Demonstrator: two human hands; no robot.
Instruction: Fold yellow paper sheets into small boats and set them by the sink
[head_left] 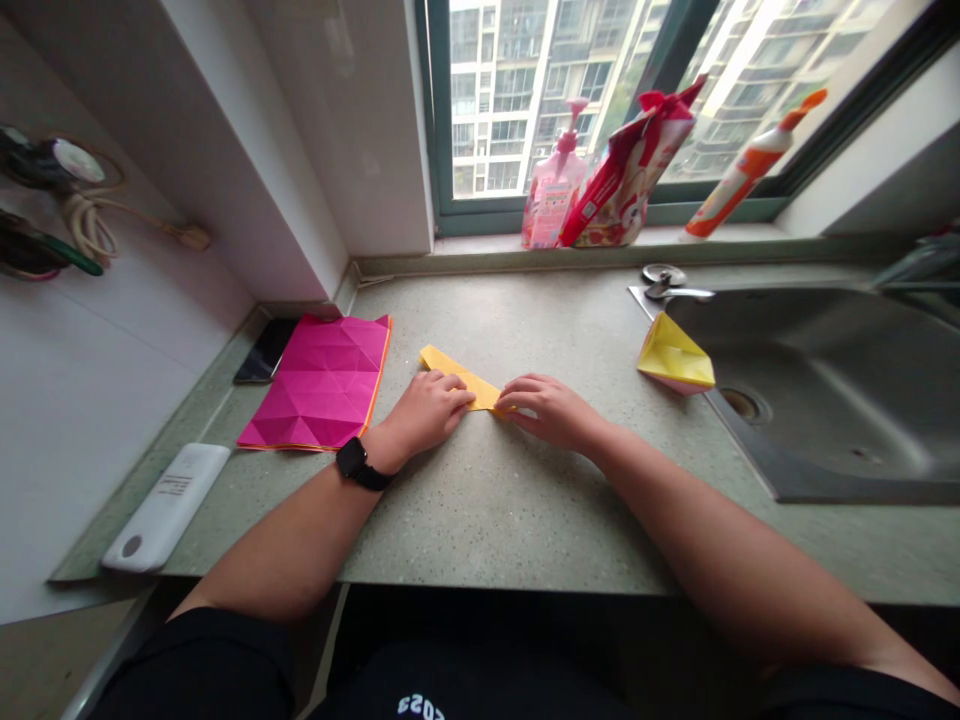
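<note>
A narrow strip of folded orange-yellow paper (448,364) lies slantwise on the grey speckled countertop (495,520). My left hand (430,412), with a black watch on its wrist, presses bent fingers on the strip's middle. At its right end my right hand (550,408) pinches the paper between thumb and fingers. Both hands are closed, and parts of the strip are hidden under them. Left of my left hand lies a creased magenta sheet (326,375), with orange showing along its edges. A folded yellow paper piece (676,352) stands to the right, beside the sink.
A dark phone (268,350) and a white power bank-like block (166,508) lie at the left. The steel sink (847,390) with its tap (679,291) fills the right side. On the windowsill stand a pink pump bottle (553,195), a red bag (630,175) and an orange-white bottle (750,170).
</note>
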